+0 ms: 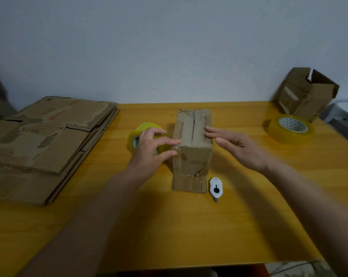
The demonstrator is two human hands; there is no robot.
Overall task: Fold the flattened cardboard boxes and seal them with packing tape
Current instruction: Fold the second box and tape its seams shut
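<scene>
A small folded cardboard box (192,154) stands on the yellow table (189,226), its top flaps closed with clear tape along the seam. My left hand (151,149) is at the box's left side, fingers spread and touching its top left edge. On the right, my right hand (237,144) reaches in with straight fingers that touch the top right edge. A yellow tape roll (136,136) sits just behind my left hand, partly hidden by it. Beside the box's front right corner lies a white cutter (216,189).
A stack of flattened cardboard boxes (43,144) covers the table's left side. A second tape roll (291,127) lies at the back right, with a folded open-topped box (307,94) behind it. A wall runs along the table's far edge.
</scene>
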